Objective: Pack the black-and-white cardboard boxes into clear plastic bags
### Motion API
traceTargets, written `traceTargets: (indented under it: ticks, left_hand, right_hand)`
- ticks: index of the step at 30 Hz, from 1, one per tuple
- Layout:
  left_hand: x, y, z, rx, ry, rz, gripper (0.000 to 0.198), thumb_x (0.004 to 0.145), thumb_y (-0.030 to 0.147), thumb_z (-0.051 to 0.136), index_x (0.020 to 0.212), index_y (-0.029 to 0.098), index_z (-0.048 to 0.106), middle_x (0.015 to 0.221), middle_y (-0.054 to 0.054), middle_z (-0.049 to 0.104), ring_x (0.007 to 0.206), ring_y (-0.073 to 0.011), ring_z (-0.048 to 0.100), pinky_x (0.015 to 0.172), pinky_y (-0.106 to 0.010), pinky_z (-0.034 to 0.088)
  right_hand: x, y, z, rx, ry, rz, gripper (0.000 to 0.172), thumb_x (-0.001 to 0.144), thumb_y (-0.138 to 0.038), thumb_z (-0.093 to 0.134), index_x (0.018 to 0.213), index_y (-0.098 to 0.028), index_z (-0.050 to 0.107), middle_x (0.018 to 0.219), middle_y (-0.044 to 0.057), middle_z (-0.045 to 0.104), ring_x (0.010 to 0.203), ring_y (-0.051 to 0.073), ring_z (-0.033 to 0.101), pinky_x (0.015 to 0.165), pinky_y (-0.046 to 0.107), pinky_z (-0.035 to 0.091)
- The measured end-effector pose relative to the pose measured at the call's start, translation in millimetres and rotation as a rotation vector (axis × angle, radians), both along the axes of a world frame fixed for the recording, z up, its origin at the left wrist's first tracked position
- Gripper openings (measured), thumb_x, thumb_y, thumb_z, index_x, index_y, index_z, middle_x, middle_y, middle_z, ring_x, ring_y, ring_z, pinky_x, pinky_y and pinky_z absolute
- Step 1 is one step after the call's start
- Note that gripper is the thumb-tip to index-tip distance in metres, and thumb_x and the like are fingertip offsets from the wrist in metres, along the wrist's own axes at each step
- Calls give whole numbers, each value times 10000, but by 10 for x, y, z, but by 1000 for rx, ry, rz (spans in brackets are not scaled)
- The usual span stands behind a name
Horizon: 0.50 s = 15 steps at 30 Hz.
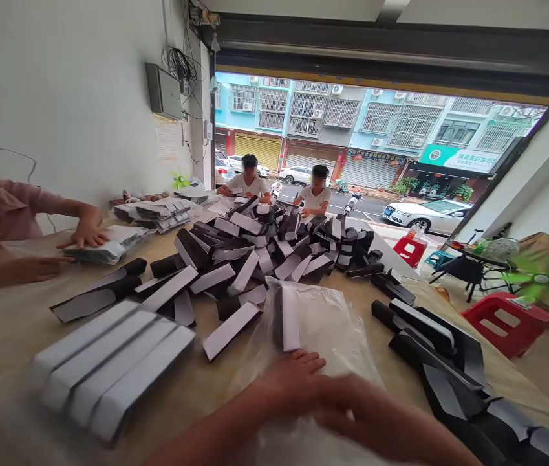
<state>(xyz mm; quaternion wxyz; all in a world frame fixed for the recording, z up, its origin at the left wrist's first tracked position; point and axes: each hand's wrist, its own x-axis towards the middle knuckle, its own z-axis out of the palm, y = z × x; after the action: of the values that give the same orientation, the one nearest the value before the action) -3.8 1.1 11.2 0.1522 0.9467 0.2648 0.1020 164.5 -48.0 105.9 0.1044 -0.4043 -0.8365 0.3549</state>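
A clear plastic bag [346, 323] lies flat in front of me. Inside or under its film, on the left side, is one folded white-and-black strip [291, 320]. My left hand [288, 378] rests at the strip's near end with its fingers stretched out. Just right of it, my right hand [356, 404] overlaps the left wrist above the bag. Motion smears its fingers, and whatever they might hold is hidden. To the left sits a packed bundle of folded strips [114, 362] in a row, with clear film around it.
A big heap of loose black-and-white strips [255, 252] covers the table's middle. More strips [449, 362] line the right edge. At left, a co-worker's hand [90, 226] presses a wrapped pack [114, 246]. Two people sit at the far end. Red stools [509, 323] stand right.
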Motion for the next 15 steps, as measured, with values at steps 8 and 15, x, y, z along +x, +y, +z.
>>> traceTargets:
  ticks: [8, 15]
  left_hand:
    - [-6, -74, -225, -61, -109, 32, 569, 914, 486, 571, 1427, 271, 448, 1634, -95, 255, 1489, -330, 252, 1161, -520, 290]
    - [17, 4, -363, -130, -177, -14, 602, 912, 457, 574, 1475, 350, 393, 1644, -45, 239, 1470, -343, 291, 1164, -494, 326]
  right_hand:
    - [-241, 1969, -160, -51, 446, -890, 553, 786, -575, 630, 1152, -161, 626, 1124, 129, 681, 1033, 266, 640, 907, 388, 498]
    - [-719, 2726, -521, -179, 432, -1205, 1065, 609, -613, 791, 1422, -67, 372, 1350, 255, 544, 1270, 358, 501, 1030, 486, 417]
